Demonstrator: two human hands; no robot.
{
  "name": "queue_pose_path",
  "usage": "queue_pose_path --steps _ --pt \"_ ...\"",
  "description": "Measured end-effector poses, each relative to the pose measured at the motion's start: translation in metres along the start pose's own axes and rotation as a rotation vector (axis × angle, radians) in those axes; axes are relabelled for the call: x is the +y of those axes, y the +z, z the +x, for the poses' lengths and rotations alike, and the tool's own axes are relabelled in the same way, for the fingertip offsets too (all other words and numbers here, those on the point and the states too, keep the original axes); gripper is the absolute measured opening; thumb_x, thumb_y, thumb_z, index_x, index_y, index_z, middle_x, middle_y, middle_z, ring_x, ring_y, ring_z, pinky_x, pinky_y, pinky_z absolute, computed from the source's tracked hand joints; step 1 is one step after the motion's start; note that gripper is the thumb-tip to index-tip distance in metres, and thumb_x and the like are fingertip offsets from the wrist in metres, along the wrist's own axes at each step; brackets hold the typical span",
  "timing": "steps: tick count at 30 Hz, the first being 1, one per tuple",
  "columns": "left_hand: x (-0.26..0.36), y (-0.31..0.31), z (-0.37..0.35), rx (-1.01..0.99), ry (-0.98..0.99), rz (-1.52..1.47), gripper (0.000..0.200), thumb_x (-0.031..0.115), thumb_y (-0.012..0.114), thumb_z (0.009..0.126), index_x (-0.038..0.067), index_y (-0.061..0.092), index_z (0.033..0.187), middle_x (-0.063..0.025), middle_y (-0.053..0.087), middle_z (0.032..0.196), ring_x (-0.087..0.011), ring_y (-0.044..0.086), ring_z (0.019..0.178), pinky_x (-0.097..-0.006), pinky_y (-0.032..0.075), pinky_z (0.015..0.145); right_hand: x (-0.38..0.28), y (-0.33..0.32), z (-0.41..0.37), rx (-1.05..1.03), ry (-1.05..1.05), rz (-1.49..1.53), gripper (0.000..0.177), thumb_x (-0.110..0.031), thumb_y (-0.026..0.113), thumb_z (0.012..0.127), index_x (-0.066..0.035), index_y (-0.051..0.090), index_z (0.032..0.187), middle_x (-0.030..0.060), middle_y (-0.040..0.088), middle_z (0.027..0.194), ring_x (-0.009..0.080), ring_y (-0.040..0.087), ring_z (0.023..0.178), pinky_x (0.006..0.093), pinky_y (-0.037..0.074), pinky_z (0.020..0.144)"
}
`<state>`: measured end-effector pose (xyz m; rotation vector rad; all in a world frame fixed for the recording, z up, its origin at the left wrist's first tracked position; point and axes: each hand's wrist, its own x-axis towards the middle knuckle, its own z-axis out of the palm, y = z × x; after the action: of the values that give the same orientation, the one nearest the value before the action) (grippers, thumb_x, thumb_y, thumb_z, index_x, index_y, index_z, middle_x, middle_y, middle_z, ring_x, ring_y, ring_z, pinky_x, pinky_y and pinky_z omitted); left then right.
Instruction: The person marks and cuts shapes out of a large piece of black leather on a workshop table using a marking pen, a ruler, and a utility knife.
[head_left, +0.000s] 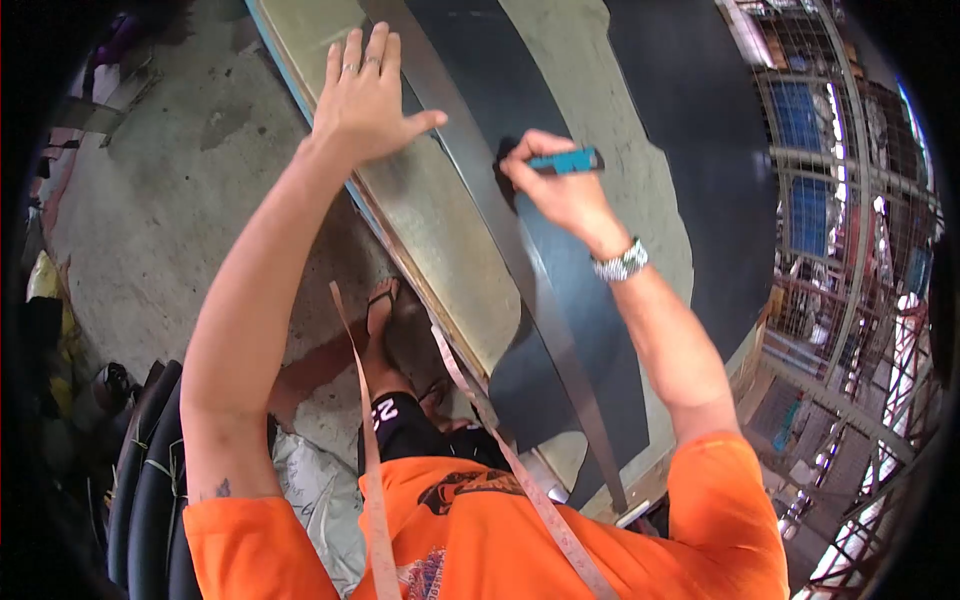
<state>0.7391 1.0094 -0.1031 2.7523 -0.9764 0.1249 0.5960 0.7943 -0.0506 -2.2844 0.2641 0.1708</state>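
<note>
My left hand (362, 105) lies flat with fingers stretched, on the table's near side. Its thumb reaches over the edge of a long metal ruler (470, 165). This straightedge runs slantwise across a dark, smooth sheet (500, 70) on the table (440, 240). In my right hand (570, 195) is a teal marker (565, 161), held like a pen. The marker's tip is hidden by my fingers, close to the ruler's right edge, over the dark sheet.
Another dark sheet (700, 150) covers the table's far side. A pink tape measure (375, 480) hangs from my neck. Metal grid racks (830, 200) stand at the right. Black rolls (150, 480) and a white sack (315, 500) are at the lower left.
</note>
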Motion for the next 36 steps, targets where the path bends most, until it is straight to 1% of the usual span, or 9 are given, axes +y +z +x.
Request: queue_pose_path --steps 4,6,8,12,14,25,29,32,36 --pt "0.131 -0.018 -0.13 -0.204 0.041 -0.326 0.127 0.079 0.068 0.071 -0.012 0.03 0.152 -0.0286 0.025 0.162 -0.0433 0.016 0.154 -0.0575 0.013 0.123 0.013 0.002 0.002 0.042 -0.156 -0.063 0.023 -0.029 0.067 0.086 -0.007 0.068 0.085 0.0132 0.067 0.07 0.0331 0.065 0.067 0.0422 0.052 0.065" --pt "0.197 -0.005 -0.19 -0.182 0.012 -0.426 0.129 0.077 0.072 0.069 -0.014 0.03 0.151 -0.0299 0.023 0.162 -0.0453 0.016 0.153 -0.0606 0.015 0.122 0.018 0.006 0.003 0.074 -0.169 -0.105 0.018 -0.022 0.07 0.088 -0.005 0.069 0.084 0.0047 0.071 0.07 0.0138 0.068 0.066 0.0314 0.052 0.062" --pt "0.218 -0.004 -0.201 -0.174 -0.022 -0.356 0.134 0.078 0.074 0.065 -0.015 0.029 0.15 -0.0313 0.022 0.161 -0.0452 0.016 0.152 -0.0613 0.017 0.12 0.017 0.007 0.006 0.11 -0.244 -0.271 0.023 -0.029 0.068 0.088 -0.007 0.07 0.084 0.0066 0.071 0.068 0.0159 0.07 0.065 0.0325 0.053 0.062" --pt "0.227 -0.014 -0.194 -0.135 -0.007 -0.165 0.136 0.077 0.077 0.06 -0.016 0.031 0.149 -0.0315 0.026 0.159 -0.0448 0.02 0.151 -0.0638 0.022 0.117 0.011 0.008 0.001 0.168 -0.219 -0.168 0.024 -0.018 0.057 0.084 0.004 0.065 0.083 0.0316 0.067 0.092 0.049 0.064 0.094 0.0536 0.052 0.083" --pt "0.235 -0.022 -0.193 -0.136 -0.024 -0.078 0.136 0.078 0.078 0.059 -0.016 0.033 0.147 -0.0302 0.03 0.157 -0.0439 0.025 0.149 -0.0649 0.025 0.116 0.052 0.033 0.002 0.391 -0.361 -0.253 0.021 -0.019 0.058 0.086 0.0 0.064 0.083 0.0261 0.067 0.087 0.046 0.064 0.087 0.0533 0.05 0.078" --pt "0.254 -0.027 -0.182 -0.351 -0.133 0.169 0.142 0.082 0.075 0.061 -0.012 0.024 0.154 -0.0262 0.022 0.163 -0.0411 0.023 0.152 -0.071 0.026 0.114 0.133 -0.033 -0.388 0.085 -0.085 -0.022 0.014 -0.015 0.065 0.091 -0.004 0.062 0.084 0.0156 0.063 0.066 0.0335 0.064 0.061 0.0376 0.047 0.057" --pt "0.251 -0.018 -0.179 -0.418 -0.095 0.215 0.14 0.085 0.07 0.065 -0.013 0.023 0.154 -0.0292 0.018 0.164 -0.0437 0.019 0.152 -0.0719 0.023 0.115 0.137 -0.034 -0.407 0.072 -0.011 -0.012 0.016 -0.018 0.067 0.091 -0.004 0.062 0.083 0.0124 0.06 0.064 0.029 0.057 0.058 0.0363 0.048 0.06" --pt "0.216 0.034 -0.18 -0.112 0.101 0.209 0.129 0.083 0.066 0.072 -0.015 0.033 0.149 -0.0346 0.032 0.156 -0.0449 0.028 0.149 -0.0561 0.024 0.121 0.173 -0.026 -0.401 0.18 -0.363 -0.361 0.019 -0.019 0.064 0.09 -0.004 0.058 0.08 0.0161 0.062 0.071 0.0336 0.064 0.068 0.0398 0.051 0.065" --pt "0.363 0.016 -0.338 0.048 0.165 -0.093 0.115 0.071 0.062 0.085 -0.018 0.027 0.149 -0.0355 0.029 0.157 -0.0474 0.021 0.151 -0.0594 0.019 0.121 0.159 -0.03 -0.405 0.13 -0.226 -0.119 0.021 -0.025 0.062 0.087 -0.005 0.063 0.084 0.0184 0.066 0.079 0.0395 0.062 0.077 0.0488 0.048 0.07"
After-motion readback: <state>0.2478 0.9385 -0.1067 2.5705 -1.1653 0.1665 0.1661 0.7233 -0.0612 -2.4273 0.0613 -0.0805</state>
